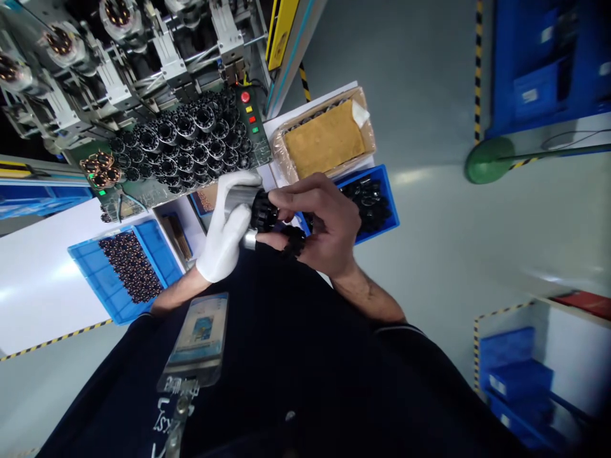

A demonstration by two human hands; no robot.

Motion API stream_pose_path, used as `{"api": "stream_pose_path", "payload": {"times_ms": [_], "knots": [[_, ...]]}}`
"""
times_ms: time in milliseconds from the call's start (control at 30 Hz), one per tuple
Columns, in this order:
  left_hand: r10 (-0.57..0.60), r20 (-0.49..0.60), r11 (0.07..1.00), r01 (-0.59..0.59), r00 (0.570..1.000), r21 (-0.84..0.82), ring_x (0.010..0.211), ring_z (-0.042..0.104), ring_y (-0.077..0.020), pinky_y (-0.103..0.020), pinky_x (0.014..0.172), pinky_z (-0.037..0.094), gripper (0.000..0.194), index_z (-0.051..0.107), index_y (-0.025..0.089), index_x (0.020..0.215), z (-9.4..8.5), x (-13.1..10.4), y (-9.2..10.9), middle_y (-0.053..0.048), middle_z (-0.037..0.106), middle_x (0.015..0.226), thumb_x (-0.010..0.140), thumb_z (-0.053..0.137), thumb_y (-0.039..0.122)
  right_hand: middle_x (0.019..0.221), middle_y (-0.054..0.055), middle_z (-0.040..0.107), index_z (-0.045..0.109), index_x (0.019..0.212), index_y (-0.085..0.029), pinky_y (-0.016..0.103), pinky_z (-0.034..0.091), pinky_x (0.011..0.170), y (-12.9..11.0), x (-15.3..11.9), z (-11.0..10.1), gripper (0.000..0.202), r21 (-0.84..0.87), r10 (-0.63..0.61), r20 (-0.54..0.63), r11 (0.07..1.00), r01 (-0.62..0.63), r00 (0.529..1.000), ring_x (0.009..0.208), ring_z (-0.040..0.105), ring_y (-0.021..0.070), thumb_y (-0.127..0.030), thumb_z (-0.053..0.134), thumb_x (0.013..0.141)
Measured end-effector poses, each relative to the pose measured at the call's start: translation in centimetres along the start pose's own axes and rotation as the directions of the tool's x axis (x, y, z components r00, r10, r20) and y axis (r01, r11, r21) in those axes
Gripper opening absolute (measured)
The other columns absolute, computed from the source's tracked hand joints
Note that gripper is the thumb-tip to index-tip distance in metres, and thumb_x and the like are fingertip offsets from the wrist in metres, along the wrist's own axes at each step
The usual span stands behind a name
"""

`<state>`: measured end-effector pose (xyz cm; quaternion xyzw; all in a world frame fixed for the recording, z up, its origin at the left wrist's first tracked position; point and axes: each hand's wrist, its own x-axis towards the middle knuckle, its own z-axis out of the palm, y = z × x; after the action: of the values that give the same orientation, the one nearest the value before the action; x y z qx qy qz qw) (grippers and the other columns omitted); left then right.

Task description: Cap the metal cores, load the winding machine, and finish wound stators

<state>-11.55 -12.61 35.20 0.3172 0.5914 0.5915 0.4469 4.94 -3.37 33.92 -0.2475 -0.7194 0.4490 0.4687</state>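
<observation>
My left hand [223,235], in a white glove, is wrapped round silver metal cylinders [237,198]. A black toothed plastic part [264,212] sits at the right end of the upper cylinder. My right hand [329,226] is bare, its thumb and fingers bent against that black part. A second black toothed piece [294,241] lies within the fingers of my right hand, below the first. Part of another silver cylinder [249,240] shows under my left hand. The fingertips of my right hand are partly hidden behind the parts.
Many black-lined metal rings [200,152] stand on the green bench before a winding machine [162,57]. A blue bin of black parts [392,210] and a carton [370,133] are right of my hands. A blue tray of copper-wound pieces [90,267] is at left; pliers [121,202] lie nearby.
</observation>
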Motion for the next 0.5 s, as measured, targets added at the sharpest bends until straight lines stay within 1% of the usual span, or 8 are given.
{"api": "stream_pose_path", "payload": {"times_ms": [33, 100, 167, 267, 333, 400, 467, 500], "knots": [[-0.012, -0.008, 1.0, 0.012, 1.0, 0.001, 0.141, 0.069, -0.0371, -0.051, 0.13, 0.06, 0.061, 0.077, 0.029, 0.136, 0.1, 0.0, 0.1, -0.009, 0.068, 0.139, 0.11, 0.071, 0.084, 0.117, 0.001, 0.087, 0.087, 0.141, -0.041, 0.038, 0.073, 0.072, 0.0, -0.1, 0.0, 0.045, 0.01, 0.007, -0.015, 1.0, -0.006, 1.0, 0.081, 0.077, 0.0191, -0.053, 0.101, 0.1], [-0.01, -0.01, 1.0, 0.01, 1.0, 0.017, 0.14, 0.07, -0.0378, -0.052, 0.127, 0.062, 0.062, 0.077, 0.029, 0.135, 0.1, 0.0, 0.0, -0.009, 0.068, 0.137, 0.11, 0.071, 0.086, 0.122, 0.002, 0.089, 0.086, 0.144, -0.044, 0.043, 0.077, 0.083, 0.2, -0.4, 0.1, 0.046, 0.005, 0.015, -0.023, 1.0, -0.015, 1.0, 0.094, 0.083, 0.0243, -0.055, 0.1, 0.101], [0.0, 0.011, 1.0, 0.0, 1.0, 0.027, 0.138, 0.07, -0.0374, -0.051, 0.124, 0.063, 0.062, 0.076, 0.029, 0.135, -0.1, 0.0, -0.5, -0.009, 0.068, 0.136, 0.109, 0.071, 0.085, 0.129, 0.003, 0.09, 0.086, 0.146, -0.044, 0.047, 0.078, 0.096, 0.4, -0.5, 0.2, 0.047, -0.02, 0.003, 0.004, 1.0, -0.003, 1.0, 0.108, 0.086, 0.0279, -0.055, 0.099, 0.102], [0.008, 0.005, 1.0, -0.008, 1.0, 0.005, 0.14, 0.07, -0.0369, -0.048, 0.121, 0.065, 0.061, 0.074, 0.029, 0.135, -0.5, 0.1, -1.7, -0.01, 0.068, 0.136, 0.109, 0.072, 0.085, 0.129, 0.004, 0.091, 0.085, 0.149, -0.041, 0.046, 0.077, 0.1, 0.7, -0.9, 0.2, 0.052, -0.026, -0.024, 0.037, 0.999, 0.025, 0.999, 0.112, 0.087, 0.0285, -0.055, 0.099, 0.101], [-0.003, -0.011, 1.0, 0.003, 1.0, -0.008, 0.142, 0.07, -0.0351, -0.045, 0.124, 0.064, 0.057, 0.074, 0.029, 0.135, -0.6, 0.1, -2.3, -0.009, 0.069, 0.138, 0.112, 0.071, 0.082, 0.129, 0.004, 0.09, 0.083, 0.153, -0.04, 0.046, 0.076, 0.101, 0.8, -1.2, 0.3, 0.052, -0.064, -0.027, 0.034, 0.998, 0.029, 0.999, 0.113, 0.087, 0.0283, -0.055, 0.097, 0.104], [-0.004, -0.012, 1.0, 0.004, 1.0, -0.021, 0.144, 0.07, -0.0327, -0.043, 0.13, 0.061, 0.053, 0.076, 0.03, 0.136, -0.5, 0.1, -2.7, -0.008, 0.072, 0.14, 0.115, 0.069, 0.078, 0.133, 0.004, 0.09, 0.081, 0.157, -0.042, 0.047, 0.075, 0.106, 0.9, -1.5, 0.4, 0.05, -0.157, -0.024, 0.037, 0.987, 0.03, 0.999, 0.118, 0.087, 0.0283, -0.052, 0.091, 0.11], [-0.035, 0.013, 0.997, 0.035, 0.999, -0.064, 0.15, 0.07, -0.0317, -0.041, 0.135, 0.058, 0.052, 0.079, 0.03, 0.138, -0.4, 0.1, -3.1, -0.007, 0.075, 0.143, 0.117, 0.068, 0.076, 0.139, 0.004, 0.089, 0.077, 0.163, -0.043, 0.049, 0.073, 0.111, 1.0, -1.9, 0.5, 0.049, -0.254, -0.007, 0.077, 0.967, 0.027, 0.997, 0.123, 0.086, 0.0283, -0.048, 0.085, 0.115], [-0.07, 0.029, 0.993, 0.073, 0.997, -0.098, 0.155, 0.068, -0.0316, -0.041, 0.138, 0.056, 0.052, 0.08, 0.03, 0.139, -0.3, 0.1, -3.4, -0.007, 0.077, 0.146, 0.117, 0.068, 0.076, 0.142, 0.004, 0.088, 0.075, 0.166, -0.043, 0.049, 0.072, 0.115, 1.1, -2.0, 0.6, 0.049, -0.289, 0.01, 0.105, 0.957, 0.021, 0.994, 0.126, 0.085, 0.0283, -0.046, 0.081, 0.117]]}}
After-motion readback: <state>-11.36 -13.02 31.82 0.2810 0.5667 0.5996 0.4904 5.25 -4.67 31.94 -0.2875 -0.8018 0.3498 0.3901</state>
